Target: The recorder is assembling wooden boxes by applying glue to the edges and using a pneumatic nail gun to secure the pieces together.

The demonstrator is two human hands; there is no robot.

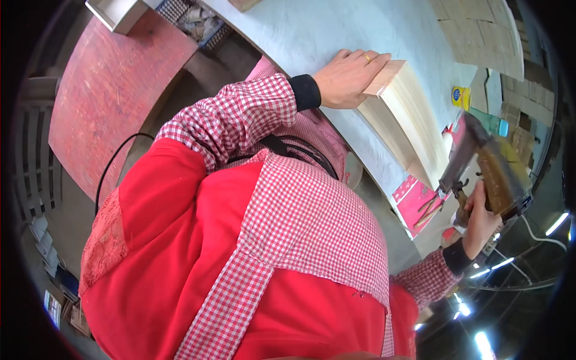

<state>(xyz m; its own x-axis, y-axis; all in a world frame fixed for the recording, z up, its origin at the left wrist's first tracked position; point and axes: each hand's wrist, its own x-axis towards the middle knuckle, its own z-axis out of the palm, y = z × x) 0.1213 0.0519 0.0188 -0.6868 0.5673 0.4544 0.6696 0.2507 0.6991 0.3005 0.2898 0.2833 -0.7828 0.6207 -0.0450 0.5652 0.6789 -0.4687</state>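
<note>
A pale wooden box frame [414,123] stands on edge on the light blue-grey worktable [300,36]. My left hand [347,79], with a ring on one finger, grips the frame's far left end, fingers over its outer board. At the right, my right hand [481,221] is wrapped round the handle of a nail gun [501,174]. The gun's nose is near the frame's right end; whether they touch I cannot tell. My right thumb and part of the grip are hidden by the tool.
A yellow tub [461,98] and a clear green-tinted bottle [492,123] stand behind the nail gun. Hand tools lie on a pink sheet [414,201] at the table's near corner. Stacked boards [480,36] fill the far right. A reddish board [108,90] with a wooden tray [117,12] is at left.
</note>
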